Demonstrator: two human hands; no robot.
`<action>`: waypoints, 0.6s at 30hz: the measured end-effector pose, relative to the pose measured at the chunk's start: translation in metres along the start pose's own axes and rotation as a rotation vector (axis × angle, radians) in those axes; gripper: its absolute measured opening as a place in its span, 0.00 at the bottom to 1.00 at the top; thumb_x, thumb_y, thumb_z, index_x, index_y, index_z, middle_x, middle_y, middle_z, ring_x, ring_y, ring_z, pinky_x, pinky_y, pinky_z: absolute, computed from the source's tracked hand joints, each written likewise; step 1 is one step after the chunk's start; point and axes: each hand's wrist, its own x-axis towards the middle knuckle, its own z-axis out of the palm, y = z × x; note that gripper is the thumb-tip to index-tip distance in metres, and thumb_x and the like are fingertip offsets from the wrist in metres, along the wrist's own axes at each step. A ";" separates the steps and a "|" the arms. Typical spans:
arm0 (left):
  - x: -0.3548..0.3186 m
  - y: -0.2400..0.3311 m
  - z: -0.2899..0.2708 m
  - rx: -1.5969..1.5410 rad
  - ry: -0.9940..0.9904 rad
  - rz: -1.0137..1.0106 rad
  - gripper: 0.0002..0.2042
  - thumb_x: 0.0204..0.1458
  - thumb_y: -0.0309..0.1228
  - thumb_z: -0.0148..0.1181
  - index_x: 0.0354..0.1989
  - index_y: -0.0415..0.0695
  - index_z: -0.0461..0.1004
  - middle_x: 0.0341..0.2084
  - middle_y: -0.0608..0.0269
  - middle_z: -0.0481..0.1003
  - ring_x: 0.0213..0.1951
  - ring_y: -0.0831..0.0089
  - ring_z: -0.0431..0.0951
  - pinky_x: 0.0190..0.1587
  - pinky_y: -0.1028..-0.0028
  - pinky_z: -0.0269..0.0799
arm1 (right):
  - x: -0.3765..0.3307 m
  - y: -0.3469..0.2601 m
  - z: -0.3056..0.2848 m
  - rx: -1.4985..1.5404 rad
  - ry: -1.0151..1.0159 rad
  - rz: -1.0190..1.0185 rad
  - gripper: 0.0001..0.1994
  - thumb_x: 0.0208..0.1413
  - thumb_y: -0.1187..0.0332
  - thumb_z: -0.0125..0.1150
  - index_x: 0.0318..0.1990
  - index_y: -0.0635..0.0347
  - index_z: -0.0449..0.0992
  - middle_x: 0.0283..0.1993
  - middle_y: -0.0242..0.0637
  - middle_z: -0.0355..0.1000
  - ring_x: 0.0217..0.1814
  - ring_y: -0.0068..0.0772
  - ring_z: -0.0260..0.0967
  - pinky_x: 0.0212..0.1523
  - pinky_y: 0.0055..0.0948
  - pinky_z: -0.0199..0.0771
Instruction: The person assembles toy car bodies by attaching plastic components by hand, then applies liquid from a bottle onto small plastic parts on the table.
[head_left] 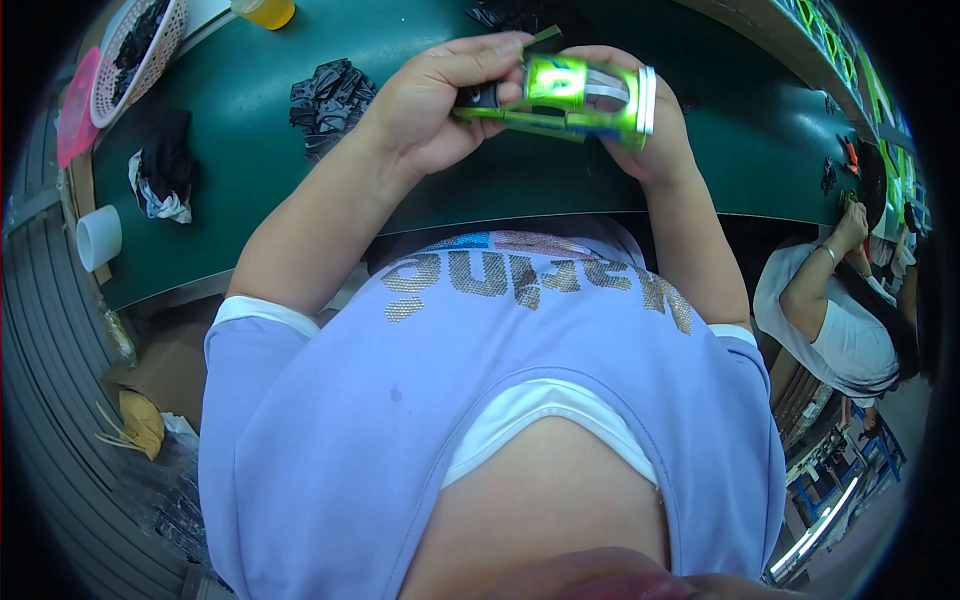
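Above the far side of the table, both my hands hold a lime-green object with a grey oval inset, a white end and a black part (pixel 578 92). Its exact kind I cannot make out, as motion blurs it slightly. My left hand (pixel 432 108) pinches the black end between thumb and fingers. A short dark-green strip (pixel 543 39) sticks up beside that thumb. Around the white end, my right hand (pixel 655 130) is closed, its fingers partly hidden behind the object. A bundle of black strips (pixel 330 105) lies on the table left of my left hand.
The green table (pixel 250 215) holds dark cloth (pixel 165 170), a white cup (pixel 99 238) and a yellow-filled cup (pixel 264 12). A white basket (pixel 140 62) and pink dish (pixel 77 112) stand left. An orange-handled tool (pixel 850 157) lies near a co-worker's hand (pixel 850 228).
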 end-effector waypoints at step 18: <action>0.009 -0.004 -0.009 -0.066 0.157 0.298 0.08 0.54 0.26 0.62 0.39 0.37 0.71 0.25 0.61 0.75 0.25 0.75 0.77 0.34 0.74 0.77 | -0.033 0.004 0.050 0.264 -0.011 0.074 0.14 0.53 0.79 0.60 0.47 0.67 0.72 0.49 0.42 0.72 0.53 0.34 0.71 0.56 0.37 0.72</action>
